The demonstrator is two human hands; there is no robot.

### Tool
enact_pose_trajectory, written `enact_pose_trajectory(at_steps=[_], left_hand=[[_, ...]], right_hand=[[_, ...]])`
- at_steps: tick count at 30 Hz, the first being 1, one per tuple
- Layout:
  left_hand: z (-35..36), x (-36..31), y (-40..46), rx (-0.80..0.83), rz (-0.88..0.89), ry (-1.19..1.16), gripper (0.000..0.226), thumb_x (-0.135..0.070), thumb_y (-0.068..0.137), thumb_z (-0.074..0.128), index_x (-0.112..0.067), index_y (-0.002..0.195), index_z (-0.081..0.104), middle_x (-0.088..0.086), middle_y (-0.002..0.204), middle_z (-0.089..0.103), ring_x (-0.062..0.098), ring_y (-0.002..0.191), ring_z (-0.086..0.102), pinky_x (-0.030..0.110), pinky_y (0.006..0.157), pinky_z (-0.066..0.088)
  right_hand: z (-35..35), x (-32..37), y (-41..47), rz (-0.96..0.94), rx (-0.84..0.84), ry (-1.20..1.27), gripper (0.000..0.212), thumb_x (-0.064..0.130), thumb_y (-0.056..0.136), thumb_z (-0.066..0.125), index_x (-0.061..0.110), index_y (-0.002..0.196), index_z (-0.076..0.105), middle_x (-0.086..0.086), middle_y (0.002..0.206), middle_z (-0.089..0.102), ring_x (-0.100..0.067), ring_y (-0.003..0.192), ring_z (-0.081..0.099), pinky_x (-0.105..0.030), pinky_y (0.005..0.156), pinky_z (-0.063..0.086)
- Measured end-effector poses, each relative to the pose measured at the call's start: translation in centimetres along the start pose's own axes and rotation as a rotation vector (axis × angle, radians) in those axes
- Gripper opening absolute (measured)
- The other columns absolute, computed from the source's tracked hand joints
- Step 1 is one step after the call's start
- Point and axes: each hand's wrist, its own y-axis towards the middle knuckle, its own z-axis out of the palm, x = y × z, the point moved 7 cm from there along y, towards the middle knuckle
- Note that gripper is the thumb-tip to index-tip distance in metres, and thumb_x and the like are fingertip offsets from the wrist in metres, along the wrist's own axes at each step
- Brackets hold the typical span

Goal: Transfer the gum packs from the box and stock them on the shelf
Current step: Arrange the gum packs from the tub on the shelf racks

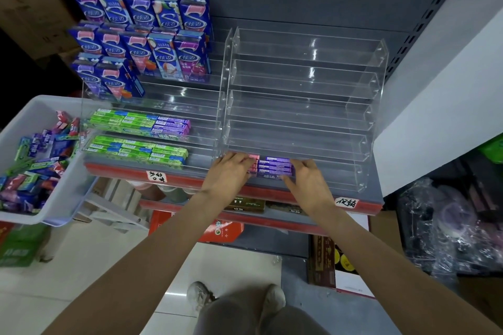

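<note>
Both hands bracket a short stack of purple gum packs (275, 167) in the front, lowest tier of the right-hand clear acrylic rack (304, 84). The left hand (230, 171) lies at the stack's 9 o'clock end, fingers fairly straight and pressing over a pink pack (253, 157) there. The right hand (310, 174) sits at the 3 o'clock end, fingers loosely curved against the packs and thumb reaching along their front edge; whether it truly pinches them or only steadies them cannot be told.

The packs' long axis runs 9 to 3 o'clock, parallel to the shelf edge (272, 193), so the hands meet them end-on from either side. Any squaring-up likely means pushing inward along that axis, then back toward 12 o'clock against the tier wall.

The supply lies well apart at 9 o'clock: a white box (16, 127) holding a loose heap of mixed gum packs (35, 160). The left hand is the nearer for the next reach. Between box and hands, the left rack (152, 95) carries green and purple packs (138, 125) in its lower tiers and tall blue cartons (141, 35) above. The upper tiers of the right rack look unfilled.
</note>
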Motion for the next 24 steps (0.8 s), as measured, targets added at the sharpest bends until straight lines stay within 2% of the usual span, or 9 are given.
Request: enact_pose_trajectory(at_steps=[6,11,17,21,24], left_hand=[[-0.1,0.1,0.2,-0.004,-0.002,-0.027,0.044,-0.024,0.099,0.044,-0.02,0.143,0.037,0.0,0.147,0.039,0.019,0.135,0.032,0.036,0.112,0.03],[0.3,-0.8,0.0,-0.023,0.059,-0.019,0.043,-0.024,0.101,0.041,-0.025,0.144,0.036,-0.004,0.147,0.037,0.017,0.136,0.031,0.036,0.115,0.023],[-0.3,-0.6,0.0,-0.043,0.042,-0.029,0.043,-0.023,0.1,0.042,-0.022,0.142,0.038,-0.002,0.146,0.039,0.018,0.135,0.032,0.034,0.113,0.023],[-0.5,-0.3,-0.2,-0.043,0.016,-0.015,0.043,-0.022,0.099,0.042,-0.021,0.142,0.037,-0.001,0.146,0.038,0.019,0.135,0.032,0.034,0.112,0.024],[-1.4,0.0,-0.4,-0.075,0.008,-0.058,0.042,-0.022,0.099,0.044,-0.021,0.14,0.04,0.0,0.143,0.041,0.019,0.132,0.035,0.033,0.11,0.027]], right_hand=[[-0.3,0.0,0.0,-0.014,0.028,-0.03,0.047,0.032,0.097,0.048,0.013,0.139,0.04,-0.01,0.134,0.043,-0.022,0.112,0.055,-0.029,0.094,0.046],[0.2,0.4,0.6,-0.046,0.041,-0.044,0.048,0.029,0.096,0.05,0.01,0.14,0.041,-0.011,0.136,0.043,-0.021,0.112,0.055,-0.029,0.097,0.046],[-0.1,0.0,0.5,-0.059,0.046,-0.105,0.046,0.032,0.096,0.05,0.014,0.137,0.042,-0.008,0.131,0.044,-0.021,0.107,0.056,-0.031,0.089,0.051],[-0.4,0.7,0.4,-0.111,0.015,-0.17,0.043,0.032,0.095,0.051,0.013,0.134,0.045,-0.005,0.13,0.041,-0.018,0.119,0.045,-0.031,0.099,0.044],[-0.7,2.6,0.3,-0.171,-0.016,-0.151,0.042,0.029,0.095,0.052,0.013,0.133,0.048,-0.004,0.13,0.044,-0.017,0.121,0.044,-0.031,0.101,0.043]])
